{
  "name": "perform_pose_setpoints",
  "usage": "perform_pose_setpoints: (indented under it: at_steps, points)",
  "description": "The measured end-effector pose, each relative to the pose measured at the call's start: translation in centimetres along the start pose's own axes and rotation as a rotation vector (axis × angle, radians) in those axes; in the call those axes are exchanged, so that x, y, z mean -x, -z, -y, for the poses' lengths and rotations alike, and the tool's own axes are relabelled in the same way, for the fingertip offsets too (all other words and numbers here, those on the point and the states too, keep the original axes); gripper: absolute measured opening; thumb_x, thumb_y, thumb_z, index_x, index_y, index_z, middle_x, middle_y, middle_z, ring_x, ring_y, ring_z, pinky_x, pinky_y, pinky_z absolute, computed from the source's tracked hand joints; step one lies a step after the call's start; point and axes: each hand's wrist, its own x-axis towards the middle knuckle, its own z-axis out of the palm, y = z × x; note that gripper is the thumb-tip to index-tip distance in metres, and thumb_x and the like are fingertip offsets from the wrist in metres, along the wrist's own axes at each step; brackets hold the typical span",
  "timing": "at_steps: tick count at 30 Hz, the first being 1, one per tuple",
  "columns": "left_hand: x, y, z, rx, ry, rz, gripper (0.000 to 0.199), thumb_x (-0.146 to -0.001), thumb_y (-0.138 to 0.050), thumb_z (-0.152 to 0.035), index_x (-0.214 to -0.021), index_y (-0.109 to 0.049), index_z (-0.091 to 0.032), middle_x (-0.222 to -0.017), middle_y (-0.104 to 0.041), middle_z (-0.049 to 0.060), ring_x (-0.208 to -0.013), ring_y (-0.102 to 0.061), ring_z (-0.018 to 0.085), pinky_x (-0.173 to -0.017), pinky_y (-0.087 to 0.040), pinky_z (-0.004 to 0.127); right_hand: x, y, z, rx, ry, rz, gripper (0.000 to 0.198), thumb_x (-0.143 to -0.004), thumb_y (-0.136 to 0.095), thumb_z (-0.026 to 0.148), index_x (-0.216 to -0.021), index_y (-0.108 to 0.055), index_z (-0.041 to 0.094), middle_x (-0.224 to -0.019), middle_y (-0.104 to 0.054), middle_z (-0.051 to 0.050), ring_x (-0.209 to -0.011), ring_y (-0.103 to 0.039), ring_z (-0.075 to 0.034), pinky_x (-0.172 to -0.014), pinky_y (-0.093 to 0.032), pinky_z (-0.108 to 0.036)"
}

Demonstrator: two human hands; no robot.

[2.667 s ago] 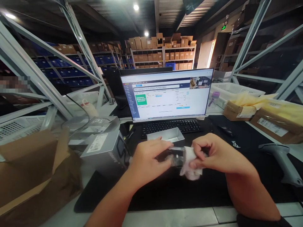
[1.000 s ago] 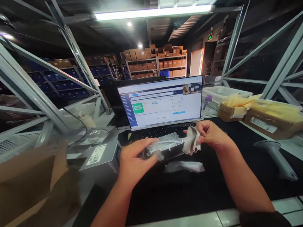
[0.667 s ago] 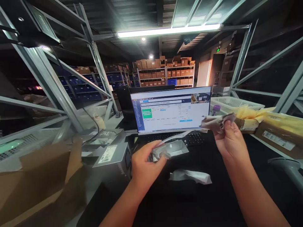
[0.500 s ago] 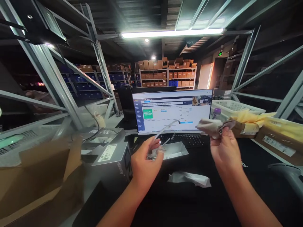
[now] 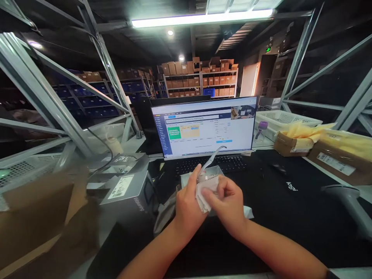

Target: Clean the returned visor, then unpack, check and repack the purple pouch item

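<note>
My left hand (image 5: 190, 199) grips a pair of glasses with a pale, clear temple arm (image 5: 213, 157) that sticks up above the fingers. A whitish cloth with zigzag edges (image 5: 207, 190) is pressed against the glasses by my right hand (image 5: 231, 201), its thumb on top. The lenses are mostly hidden by the cloth and fingers. Behind my hands sits an open grey box (image 5: 216, 170), partly covered. A grey fabric pouch (image 5: 165, 213) lies beside my left wrist. White wrapping (image 5: 248, 212) shows past my right hand.
A monitor (image 5: 200, 133) and keyboard (image 5: 235, 162) stand ahead. On the left are a grey printed box (image 5: 128, 193) and an open carton (image 5: 37, 217). A barcode scanner (image 5: 348, 201), cartons with yellow packaging (image 5: 343, 155) and a purple-capped bottle (image 5: 261, 130) are on the right.
My right hand has come in from the right and brought the cloth onto the glasses. The pouch has gone from that hand to the mat at left. The view has shifted slightly.
</note>
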Motion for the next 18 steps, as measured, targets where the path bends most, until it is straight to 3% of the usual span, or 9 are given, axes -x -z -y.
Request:
perform_pose_setpoints:
  at_steps: [5, 10, 12, 15, 18]
  points:
    - [0.0, -0.6, -0.2, 0.086, 0.018, 0.013, 0.059, -0.087, -0.063, -0.021, -0.143, -0.047, -0.018, -0.115, -0.076, 0.010, -0.088, -0.077, 0.020, -0.073, -0.063, 0.024, -0.5, 0.6, 0.6, 0.205, 0.107, 0.005, 0.053, -0.078, -0.077, 0.029, -0.052, -0.031, 0.021, -0.054, -0.041, 0.003, -0.060, -0.039, -0.014, -0.059, -0.033, -0.028]
    - [0.0, -1.4, -0.5, 0.136, 0.011, 0.025, 0.048, -0.084, -0.062, -0.015, -0.132, -0.056, -0.019, -0.108, -0.078, 0.006, -0.084, -0.077, 0.017, -0.074, -0.063, 0.022, -2.7, 1.7, 1.7, -0.174, -0.231, 0.013, 0.064, -0.072, -0.083, 0.044, -0.056, -0.024, 0.022, -0.053, -0.030, 0.007, -0.052, -0.026, -0.009, -0.049, -0.026, -0.024]
    - [0.2, -1.7, -0.5, 0.156, -0.003, 0.031, 0.050, -0.085, -0.059, -0.012, -0.134, -0.055, -0.019, -0.112, -0.077, 0.006, -0.089, -0.076, 0.017, -0.079, -0.062, 0.023, -3.2, 1.7, 1.8, -0.307, -0.268, -0.038, 0.069, -0.069, -0.084, 0.049, -0.058, -0.022, 0.022, -0.054, -0.028, 0.007, -0.052, -0.024, -0.009, -0.048, -0.025, -0.023]
    - [0.4, -1.4, -0.3, 0.135, 0.003, 0.043, 0.055, -0.086, -0.058, -0.012, -0.140, -0.051, -0.019, -0.116, -0.076, 0.008, -0.089, -0.076, 0.017, -0.079, -0.063, 0.024, -2.5, 1.0, 1.2, -0.239, -0.196, -0.109, 0.064, -0.074, -0.079, 0.047, -0.057, -0.023, 0.022, -0.054, -0.027, 0.007, -0.052, -0.024, -0.010, -0.049, -0.026, -0.024]
    - [0.2, -0.6, -0.1, 0.145, 0.052, 0.075, 0.060, -0.089, -0.059, -0.016, -0.147, -0.044, -0.019, -0.121, -0.073, 0.010, -0.099, -0.075, 0.019, -0.082, -0.062, 0.024, -1.1, 0.3, 0.5, 0.015, -0.022, -0.042, 0.054, -0.078, -0.074, 0.032, -0.052, -0.028, 0.021, -0.053, -0.035, 0.004, -0.055, -0.033, -0.012, -0.054, -0.029, -0.026]
